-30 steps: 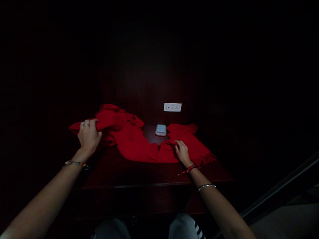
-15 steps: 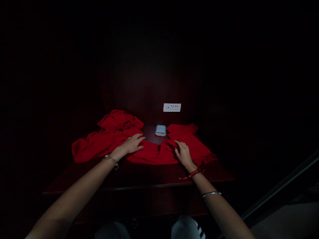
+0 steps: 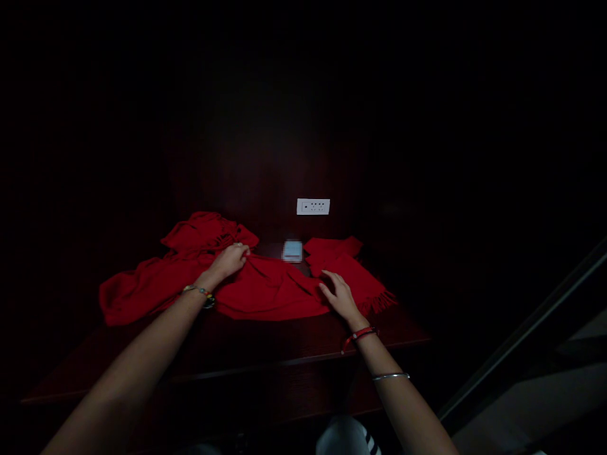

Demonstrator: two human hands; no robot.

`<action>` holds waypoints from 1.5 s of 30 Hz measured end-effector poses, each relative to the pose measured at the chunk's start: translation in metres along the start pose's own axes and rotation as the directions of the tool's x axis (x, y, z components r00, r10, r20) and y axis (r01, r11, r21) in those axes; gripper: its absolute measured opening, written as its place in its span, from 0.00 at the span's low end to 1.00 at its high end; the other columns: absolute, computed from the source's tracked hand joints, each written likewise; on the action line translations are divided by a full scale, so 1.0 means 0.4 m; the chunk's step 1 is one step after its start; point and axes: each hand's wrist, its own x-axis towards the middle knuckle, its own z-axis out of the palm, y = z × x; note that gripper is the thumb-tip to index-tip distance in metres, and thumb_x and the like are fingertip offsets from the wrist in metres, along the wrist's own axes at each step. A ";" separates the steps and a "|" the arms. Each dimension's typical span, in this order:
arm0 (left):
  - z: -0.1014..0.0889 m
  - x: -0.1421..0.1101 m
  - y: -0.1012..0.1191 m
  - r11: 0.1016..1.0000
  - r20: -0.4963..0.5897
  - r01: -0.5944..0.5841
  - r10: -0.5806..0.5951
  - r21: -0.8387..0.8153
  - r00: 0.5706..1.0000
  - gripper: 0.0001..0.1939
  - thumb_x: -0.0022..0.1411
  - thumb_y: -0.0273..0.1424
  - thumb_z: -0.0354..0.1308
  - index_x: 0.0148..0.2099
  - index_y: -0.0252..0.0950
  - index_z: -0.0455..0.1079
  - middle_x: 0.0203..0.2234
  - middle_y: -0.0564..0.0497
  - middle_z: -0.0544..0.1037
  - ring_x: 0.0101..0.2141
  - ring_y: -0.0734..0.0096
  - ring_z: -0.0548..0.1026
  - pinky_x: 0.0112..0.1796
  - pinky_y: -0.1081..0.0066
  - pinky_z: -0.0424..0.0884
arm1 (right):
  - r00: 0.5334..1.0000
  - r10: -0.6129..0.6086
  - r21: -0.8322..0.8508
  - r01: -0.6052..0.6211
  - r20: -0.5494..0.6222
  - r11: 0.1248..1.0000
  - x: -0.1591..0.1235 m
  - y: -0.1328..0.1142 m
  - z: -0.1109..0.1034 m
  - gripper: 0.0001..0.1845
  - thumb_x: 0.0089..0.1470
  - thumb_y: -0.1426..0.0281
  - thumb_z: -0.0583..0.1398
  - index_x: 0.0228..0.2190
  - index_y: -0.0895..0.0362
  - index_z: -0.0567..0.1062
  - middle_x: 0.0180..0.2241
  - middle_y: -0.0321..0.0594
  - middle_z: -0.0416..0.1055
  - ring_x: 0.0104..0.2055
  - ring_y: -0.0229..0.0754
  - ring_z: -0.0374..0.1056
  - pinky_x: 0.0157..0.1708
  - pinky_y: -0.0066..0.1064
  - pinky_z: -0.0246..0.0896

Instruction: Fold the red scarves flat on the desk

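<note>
A long red fringed scarf lies spread and wrinkled across a dark wooden desktop. Its left part is bunched, and on the right the fringe hangs toward the front. My left hand pinches the back edge of the scarf near its middle, pulling folds into the cloth. Over the right part of the scarf, my right hand has its fingers stretched and parted, with the fingertips at the cloth. Behind the scarf, between the hands, is a small light-blue blurred item, perhaps a screen.
A white wall socket sits on the dark back panel above the desktop. My knee is below the front edge. A dark slanted frame runs along the lower right. Most surroundings are too dark to make out.
My left hand let go of the scarf's raised left part, which dropped flat, then moved right and took hold of its middle back edge. My right hand loosened. The view has shifted slightly right.
</note>
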 end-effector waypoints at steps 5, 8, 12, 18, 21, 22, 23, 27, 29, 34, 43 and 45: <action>-0.109 -0.108 -0.081 0.987 -0.277 0.127 -0.096 0.097 0.956 0.08 0.53 0.26 0.43 0.34 0.34 0.63 0.32 0.47 0.66 0.34 0.66 0.65 0.38 0.69 0.61 | 0.995 0.087 -0.041 -0.089 -0.045 0.995 0.002 0.023 0.005 0.15 0.53 0.71 0.48 0.40 0.60 0.69 0.40 0.47 0.68 0.43 0.43 0.62 0.46 0.36 0.55; -0.128 -0.177 -0.100 0.967 -0.296 0.225 -0.182 0.118 0.938 0.07 0.52 0.27 0.44 0.33 0.34 0.62 0.31 0.47 0.66 0.34 0.67 0.65 0.38 0.69 0.61 | 0.992 0.117 -0.079 -0.121 -0.054 0.989 0.000 0.036 0.011 0.15 0.50 0.73 0.49 0.39 0.61 0.70 0.39 0.47 0.68 0.42 0.43 0.62 0.45 0.36 0.55; -0.118 -0.230 -0.091 0.995 0.011 0.059 -0.060 0.080 0.998 0.06 0.50 0.30 0.47 0.30 0.36 0.63 0.27 0.50 0.68 0.32 0.68 0.66 0.37 0.70 0.60 | 0.991 0.133 -0.114 -0.136 -0.035 0.984 -0.003 0.047 0.015 0.14 0.48 0.75 0.50 0.37 0.61 0.71 0.36 0.46 0.68 0.40 0.43 0.62 0.43 0.35 0.56; -0.136 -0.236 -0.001 1.000 0.322 -0.011 0.002 0.027 0.947 0.15 0.52 0.38 0.50 0.41 0.39 0.67 0.34 0.49 0.72 0.33 0.67 0.69 0.35 0.71 0.62 | 0.988 0.149 -0.137 -0.154 -0.042 0.979 -0.001 0.045 0.006 0.13 0.47 0.77 0.50 0.32 0.59 0.72 0.34 0.44 0.69 0.39 0.42 0.62 0.42 0.34 0.56; -0.131 -0.213 0.097 0.993 0.234 -0.079 0.058 0.083 0.970 0.19 0.52 0.40 0.52 0.46 0.39 0.66 0.41 0.45 0.69 0.40 0.61 0.68 0.41 0.66 0.60 | 0.992 0.124 -0.112 -0.127 -0.029 0.986 -0.002 0.038 -0.002 0.12 0.47 0.76 0.50 0.32 0.59 0.72 0.34 0.44 0.69 0.38 0.42 0.62 0.42 0.33 0.56; -0.118 -0.202 0.134 0.984 0.228 -0.167 0.150 0.058 0.962 0.20 0.52 0.41 0.53 0.47 0.40 0.65 0.43 0.46 0.68 0.42 0.61 0.66 0.43 0.65 0.59 | 0.994 0.110 -0.096 -0.111 -0.023 0.989 -0.004 0.035 -0.006 0.12 0.48 0.76 0.50 0.32 0.59 0.72 0.34 0.44 0.69 0.38 0.42 0.62 0.42 0.33 0.56; -0.099 -0.191 0.168 0.968 0.242 -0.249 0.238 0.015 0.940 0.21 0.51 0.40 0.55 0.48 0.42 0.64 0.44 0.47 0.67 0.43 0.61 0.65 0.44 0.65 0.58 | 0.996 0.092 -0.077 -0.093 -0.016 0.993 -0.006 0.031 -0.011 0.12 0.48 0.76 0.51 0.32 0.58 0.72 0.34 0.43 0.69 0.39 0.41 0.63 0.42 0.33 0.57; 0.006 -0.142 0.247 0.893 0.296 -0.427 0.449 -0.141 0.843 0.18 0.54 0.34 0.54 0.48 0.41 0.63 0.44 0.47 0.68 0.44 0.64 0.66 0.43 0.69 0.60 | 0.998 -0.019 -0.011 0.019 0.056 1.000 -0.022 0.018 -0.041 0.11 0.50 0.74 0.51 0.34 0.56 0.71 0.36 0.42 0.68 0.40 0.40 0.62 0.43 0.33 0.57; 0.052 -0.122 0.247 0.890 0.287 -0.424 0.455 -0.166 0.843 0.14 0.55 0.31 0.51 0.45 0.38 0.65 0.42 0.47 0.69 0.42 0.66 0.68 0.41 0.70 0.62 | 0.988 -0.094 0.002 0.095 0.125 0.995 -0.031 0.016 -0.058 0.12 0.51 0.73 0.51 0.36 0.55 0.71 0.37 0.41 0.68 0.41 0.40 0.62 0.44 0.34 0.56; 0.093 -0.111 0.212 0.885 0.120 -0.407 0.441 -0.227 0.890 0.13 0.57 0.24 0.45 0.42 0.37 0.66 0.36 0.49 0.71 0.38 0.70 0.69 0.40 0.73 0.62 | 0.939 -0.208 -0.043 0.228 0.276 0.973 -0.045 0.024 -0.083 0.13 0.51 0.69 0.54 0.41 0.55 0.70 0.39 0.42 0.68 0.42 0.41 0.62 0.44 0.36 0.56; 0.072 -0.118 0.215 0.877 -0.085 -0.361 0.353 -0.318 0.932 0.13 0.62 0.31 0.41 0.38 0.35 0.67 0.34 0.49 0.71 0.36 0.70 0.68 0.40 0.72 0.62 | 0.905 -0.230 -0.173 0.307 0.359 0.936 -0.042 -0.013 -0.091 0.16 0.50 0.64 0.56 0.42 0.54 0.70 0.42 0.44 0.65 0.46 0.44 0.58 0.45 0.38 0.51; 0.062 -0.121 0.225 0.880 -0.154 -0.335 0.300 -0.337 0.941 0.12 0.62 0.31 0.41 0.38 0.35 0.66 0.34 0.49 0.71 0.36 0.71 0.68 0.40 0.72 0.62 | 0.907 -0.238 -0.190 0.317 0.347 0.929 -0.042 -0.021 -0.094 0.16 0.51 0.64 0.55 0.42 0.55 0.70 0.43 0.44 0.65 0.46 0.44 0.58 0.46 0.38 0.51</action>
